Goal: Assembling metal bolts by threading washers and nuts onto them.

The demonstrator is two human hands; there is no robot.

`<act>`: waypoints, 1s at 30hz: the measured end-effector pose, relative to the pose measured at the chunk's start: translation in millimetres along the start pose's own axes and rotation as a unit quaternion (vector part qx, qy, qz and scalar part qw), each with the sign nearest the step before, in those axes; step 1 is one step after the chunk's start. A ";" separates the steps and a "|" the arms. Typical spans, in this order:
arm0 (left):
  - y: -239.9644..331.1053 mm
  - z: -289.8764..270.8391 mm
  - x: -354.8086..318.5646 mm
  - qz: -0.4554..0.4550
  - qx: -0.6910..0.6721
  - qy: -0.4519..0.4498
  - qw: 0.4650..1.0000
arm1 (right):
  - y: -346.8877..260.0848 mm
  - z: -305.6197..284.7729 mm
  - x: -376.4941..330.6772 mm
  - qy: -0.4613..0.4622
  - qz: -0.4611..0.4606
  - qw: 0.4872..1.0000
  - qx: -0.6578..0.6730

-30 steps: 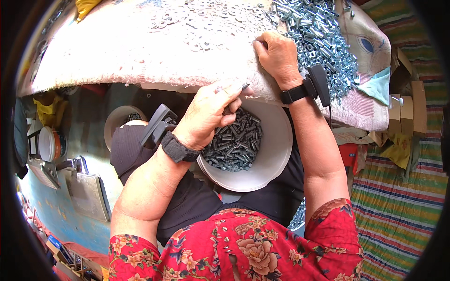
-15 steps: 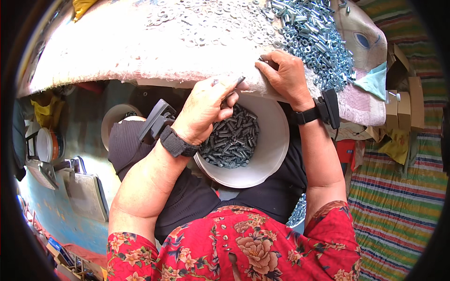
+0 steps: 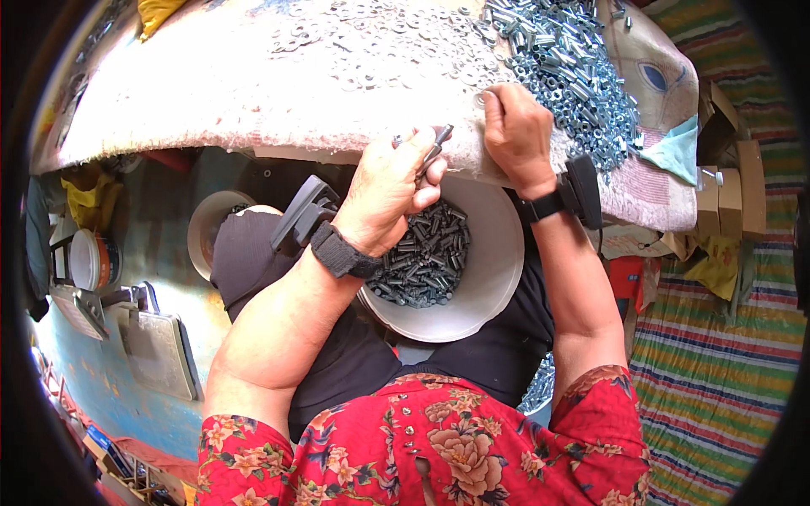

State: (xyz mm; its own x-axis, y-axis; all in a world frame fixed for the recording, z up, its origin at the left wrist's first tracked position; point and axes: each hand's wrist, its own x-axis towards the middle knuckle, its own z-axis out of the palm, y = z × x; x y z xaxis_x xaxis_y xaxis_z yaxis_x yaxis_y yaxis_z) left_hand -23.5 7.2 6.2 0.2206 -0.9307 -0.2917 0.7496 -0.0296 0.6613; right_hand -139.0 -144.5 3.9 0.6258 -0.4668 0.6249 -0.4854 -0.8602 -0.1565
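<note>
My left hand [image 3: 390, 190] is closed round several dark metal bolts, and one bolt [image 3: 435, 145] sticks up past the fingers. It hovers over a white bucket [image 3: 494, 244] between my knees, which holds a heap of similar dark bolts [image 3: 426, 257]. My right hand [image 3: 516, 135] is at the cloth-covered table edge, thumb and forefinger pinched on a flat washer [image 3: 481, 99]. Its other fingers are curled and partly hidden. Beyond it lie loose washers [image 3: 371, 51] spread over the pale cloth, and to its right a pile of shiny sleeves and nuts [image 3: 574, 80].
The padded table cloth [image 3: 211, 101] stretches across the far side. A smaller white bucket [image 3: 202, 240] stands left of my knee. Cardboard boxes [image 3: 734, 190] are at the right, above a striped ground sheet [image 3: 709, 363]. More shiny hardware [image 3: 538, 386] sits by my right thigh.
My left hand has shifted slightly right and up, with the bolt showing more. My right hand has turned, and a washer now shows at its fingertips.
</note>
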 end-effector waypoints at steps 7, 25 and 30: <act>-3.6 11.6 4.8 0.037 -0.056 -0.038 0.997 | -53.7 -16.8 -13.7 0.089 -0.018 0.987 0.129; -3.9 23.7 4.4 0.052 0.002 -0.019 0.998 | -72.0 -49.8 -18.4 -0.027 0.297 0.795 0.528; -4.0 19.1 3.5 0.032 0.043 0.011 0.999 | -55.0 -58.6 -25.2 -0.158 0.274 0.800 0.510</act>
State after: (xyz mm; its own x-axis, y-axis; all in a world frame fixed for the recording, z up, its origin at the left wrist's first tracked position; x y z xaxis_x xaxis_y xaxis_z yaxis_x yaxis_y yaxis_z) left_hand -37.6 -3.0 15.8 0.2804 -0.9236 -0.2614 0.6777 -0.0024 0.7353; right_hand -163.9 -73.3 41.6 0.6920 -0.7202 0.0495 -0.0892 -0.1534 -0.9841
